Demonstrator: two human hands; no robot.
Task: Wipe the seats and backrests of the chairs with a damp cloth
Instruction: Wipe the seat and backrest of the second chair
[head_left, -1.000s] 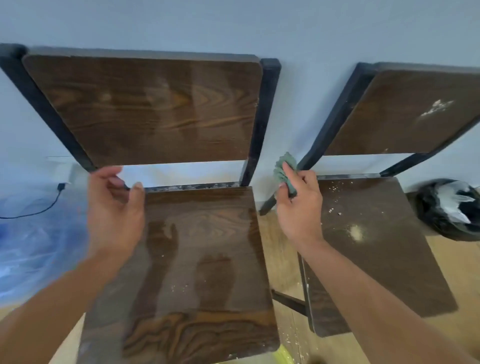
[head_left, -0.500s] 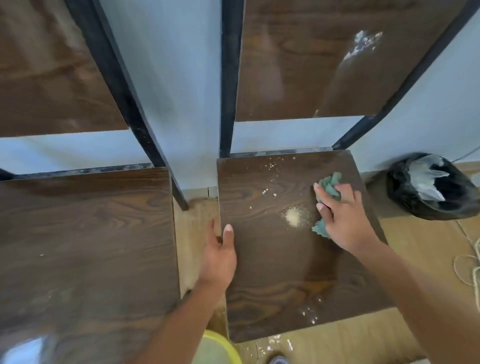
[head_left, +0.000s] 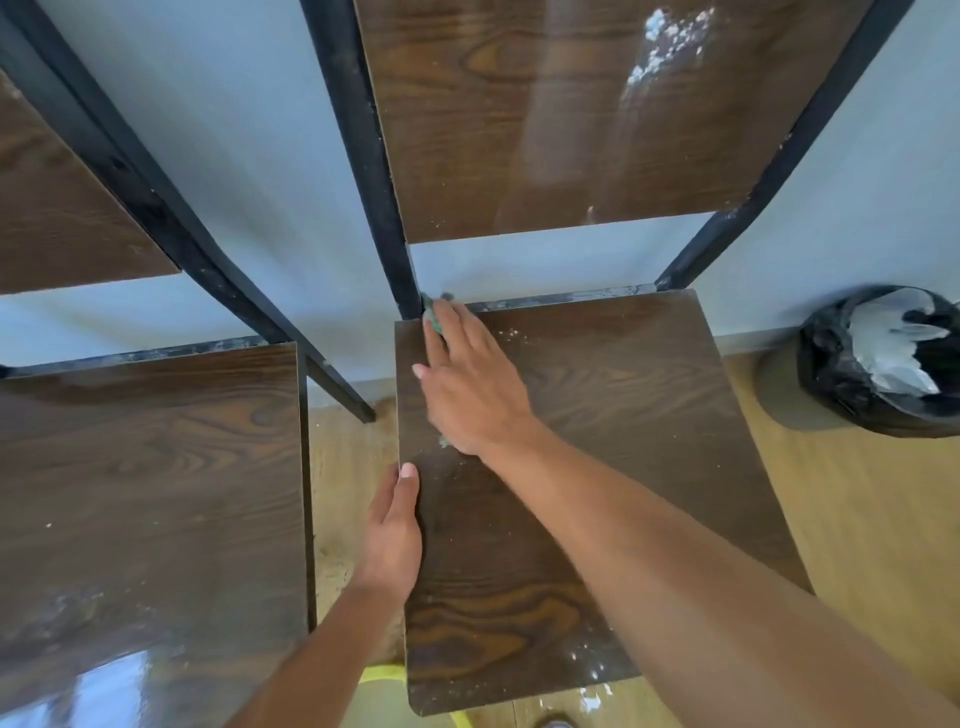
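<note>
A: Only one cam, head-worn, wide-angle. Looks fwd and steeply down, centred on the right chair seat (head_left: 597, 467).

B: How close?

A: Close. Seat fills mid-frame; both forearms enter from the bottom edge, straight under the lens. Its backrest (head_left: 561, 114) is cut off by the top edge, uprights splay outward, so strong wide-angle bend.

B: What's at the margins?

A: Left of that seat, the second chair's seat (head_left: 150, 493), cropped. Behind it, the wall (head_left: 249, 156). Right of it, floor (head_left: 857, 519) and a black bag (head_left: 883, 358) at the frame edge. No 2nd view, so no overlap.
</note>
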